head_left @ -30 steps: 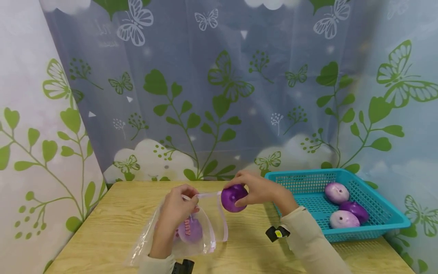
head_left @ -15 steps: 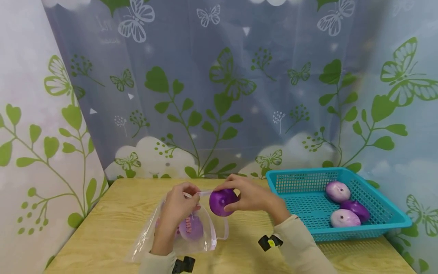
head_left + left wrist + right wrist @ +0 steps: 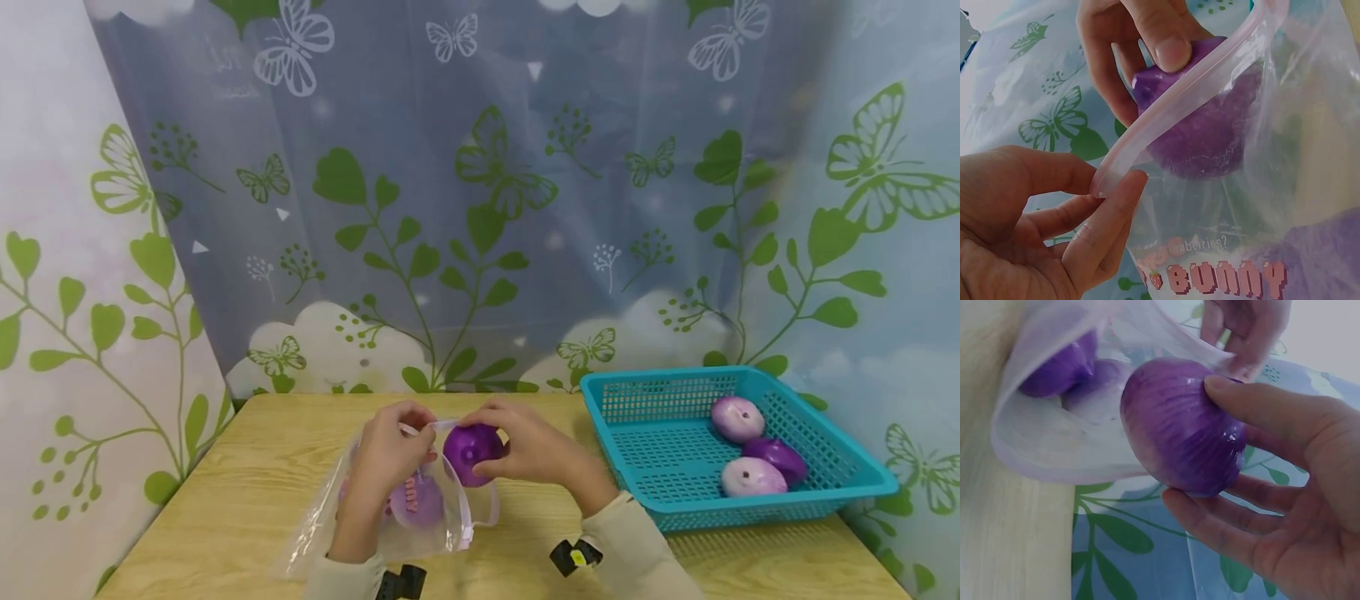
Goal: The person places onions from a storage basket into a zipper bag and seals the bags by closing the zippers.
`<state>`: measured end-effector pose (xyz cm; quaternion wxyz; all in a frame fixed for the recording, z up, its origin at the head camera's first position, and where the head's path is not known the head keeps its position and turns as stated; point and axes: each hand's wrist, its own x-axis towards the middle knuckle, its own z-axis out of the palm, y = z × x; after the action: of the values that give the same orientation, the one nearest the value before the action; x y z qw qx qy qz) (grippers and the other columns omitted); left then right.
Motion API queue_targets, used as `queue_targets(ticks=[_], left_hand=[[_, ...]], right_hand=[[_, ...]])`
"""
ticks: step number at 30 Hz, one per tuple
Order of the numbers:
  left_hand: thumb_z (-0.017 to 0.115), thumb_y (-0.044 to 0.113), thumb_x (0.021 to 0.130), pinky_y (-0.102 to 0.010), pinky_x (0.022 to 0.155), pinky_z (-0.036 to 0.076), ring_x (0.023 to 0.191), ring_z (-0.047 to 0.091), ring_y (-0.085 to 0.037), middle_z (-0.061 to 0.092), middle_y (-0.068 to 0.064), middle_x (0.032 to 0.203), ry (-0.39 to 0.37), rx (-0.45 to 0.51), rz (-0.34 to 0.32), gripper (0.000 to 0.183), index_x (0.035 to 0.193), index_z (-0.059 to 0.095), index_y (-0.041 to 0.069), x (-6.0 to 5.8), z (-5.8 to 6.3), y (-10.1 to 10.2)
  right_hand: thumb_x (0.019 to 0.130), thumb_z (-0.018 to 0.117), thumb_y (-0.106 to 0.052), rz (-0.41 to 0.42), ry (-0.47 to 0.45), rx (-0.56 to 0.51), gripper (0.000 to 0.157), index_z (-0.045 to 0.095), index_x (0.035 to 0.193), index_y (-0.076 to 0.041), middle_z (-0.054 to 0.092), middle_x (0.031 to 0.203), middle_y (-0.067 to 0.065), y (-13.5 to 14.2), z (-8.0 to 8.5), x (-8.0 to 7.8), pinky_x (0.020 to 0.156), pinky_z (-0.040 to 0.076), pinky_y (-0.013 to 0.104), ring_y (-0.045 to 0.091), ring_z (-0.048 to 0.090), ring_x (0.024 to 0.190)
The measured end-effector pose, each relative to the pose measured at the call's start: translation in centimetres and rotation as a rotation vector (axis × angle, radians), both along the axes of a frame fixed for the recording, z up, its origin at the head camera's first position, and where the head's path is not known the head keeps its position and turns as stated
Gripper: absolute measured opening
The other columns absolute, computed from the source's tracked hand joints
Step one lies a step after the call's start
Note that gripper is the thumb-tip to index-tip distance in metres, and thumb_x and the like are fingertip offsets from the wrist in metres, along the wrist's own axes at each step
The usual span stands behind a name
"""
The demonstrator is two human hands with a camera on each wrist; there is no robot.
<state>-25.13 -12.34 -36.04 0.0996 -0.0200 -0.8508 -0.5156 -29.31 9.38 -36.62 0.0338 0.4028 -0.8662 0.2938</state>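
Note:
My left hand [image 3: 390, 454] pinches the pink-edged rim of a clear zip bag [image 3: 322, 529], printed "BUNNY", between thumb and fingers. The bag's mouth gapes toward the right. My right hand [image 3: 536, 450] grips a shiny purple onion [image 3: 1179, 428] by its sides, thumb against fingers, at that mouth. Seen from the left wrist, part of this onion shows through the bag's film. Deeper in the bag lie a dark purple onion [image 3: 1063, 365] and a paler onion [image 3: 1100, 390], visible in the right wrist view.
A teal mesh basket [image 3: 660, 454] stands at the right of the wooden table [image 3: 240, 483]. It holds two pale onions, one farther back [image 3: 738, 419] and one nearer [image 3: 753, 478], and a dark purple onion [image 3: 783, 461]. A butterfly-patterned curtain [image 3: 405, 233] hangs behind the table.
My right hand has moved left with the purple onion, from right of the bag up to its mouth. The left hand keeps its pinch on the rim, nearly unmoved.

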Motion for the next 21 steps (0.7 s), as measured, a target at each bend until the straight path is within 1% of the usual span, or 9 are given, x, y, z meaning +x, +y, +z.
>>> queue_targets(ticks=[3,4,5,8,11,14,17,19,21], left_hand=[[0.066,0.006,0.092,-0.026,0.058,0.062,0.063,0.068,-0.013,0.070,-0.011,0.094,0.015,0.015,-0.004,0.009,0.099,0.072,0.005,-0.1,0.0,0.0],[0.066,0.005,0.092,-0.027,0.059,0.063,0.063,0.068,-0.014,0.070,-0.012,0.094,0.019,0.022,-0.006,0.009,0.098,0.072,0.004,-0.1,0.0,0.0],[0.065,0.004,0.092,-0.028,0.060,0.064,0.063,0.067,-0.014,0.070,-0.012,0.094,0.023,0.031,-0.006,0.009,0.098,0.072,0.003,-0.1,0.0,0.0],[0.064,0.004,0.092,-0.031,0.061,0.065,0.063,0.067,-0.015,0.070,-0.014,0.094,0.032,0.038,0.000,0.010,0.099,0.072,0.001,-0.3,-0.1,0.0],[0.063,0.004,0.093,-0.035,0.064,0.067,0.064,0.068,-0.016,0.069,-0.014,0.096,0.030,0.060,0.004,0.011,0.100,0.071,0.001,-0.4,-0.2,0.0],[0.063,0.003,0.093,-0.037,0.068,0.068,0.065,0.069,-0.017,0.068,-0.015,0.097,0.028,0.083,0.005,0.011,0.100,0.070,0.000,-0.4,-0.2,0.0],[0.063,0.003,0.093,-0.035,0.067,0.068,0.066,0.069,-0.018,0.067,-0.016,0.098,0.030,0.089,0.012,0.010,0.100,0.070,0.000,-0.3,-0.1,0.0],[0.064,0.002,0.093,-0.033,0.066,0.067,0.066,0.068,-0.018,0.067,-0.016,0.098,0.036,0.091,0.014,0.010,0.101,0.070,-0.001,-0.3,-0.1,0.0],[0.064,0.002,0.093,-0.032,0.065,0.067,0.067,0.068,-0.018,0.067,-0.017,0.098,0.038,0.095,0.014,0.011,0.101,0.070,-0.002,-0.2,-0.1,0.0]], right_hand=[[0.082,0.087,-0.019,-0.025,0.078,0.019,0.053,0.067,0.130,-0.011,0.066,0.128,0.008,-0.5,-0.5,0.2,0.088,0.064,0.036,0.024,0.063,0.113],[0.082,0.088,-0.020,-0.031,0.098,0.021,0.053,0.067,0.130,-0.011,0.065,0.128,0.008,-0.7,-0.7,0.2,0.090,0.063,0.036,0.024,0.063,0.113],[0.082,0.087,-0.019,-0.035,0.117,0.020,0.052,0.067,0.129,-0.010,0.065,0.126,0.008,-0.9,-1.0,0.2,0.088,0.063,0.034,0.023,0.063,0.110],[0.085,0.082,-0.009,-0.030,0.173,-0.012,0.036,0.069,0.119,-0.007,0.062,0.118,0.010,-1.4,-1.5,0.3,0.078,0.063,0.027,0.022,0.063,0.099],[0.087,0.075,0.003,-0.012,0.195,-0.039,0.021,0.071,0.107,-0.003,0.061,0.109,0.012,-1.8,-2.0,0.4,0.066,0.060,0.019,0.024,0.063,0.090],[0.085,0.073,0.008,0.005,0.232,-0.024,0.019,0.072,0.100,-0.003,0.065,0.101,0.012,-1.9,-2.4,0.4,0.067,0.059,0.017,0.025,0.066,0.087],[0.083,0.074,0.009,0.038,0.236,-0.002,0.018,0.073,0.098,-0.002,0.071,0.097,0.012,-2.0,-2.5,0.3,0.071,0.062,0.021,0.025,0.070,0.085],[0.083,0.073,0.009,0.058,0.221,0.005,0.017,0.073,0.097,-0.001,0.074,0.096,0.011,-1.9,-2.6,0.2,0.074,0.064,0.025,0.023,0.072,0.084],[0.084,0.073,0.008,0.077,0.188,0.009,0.016,0.073,0.097,0.000,0.075,0.096,0.012,-1.8,-2.5,0.3,0.074,0.065,0.025,0.023,0.073,0.083]])
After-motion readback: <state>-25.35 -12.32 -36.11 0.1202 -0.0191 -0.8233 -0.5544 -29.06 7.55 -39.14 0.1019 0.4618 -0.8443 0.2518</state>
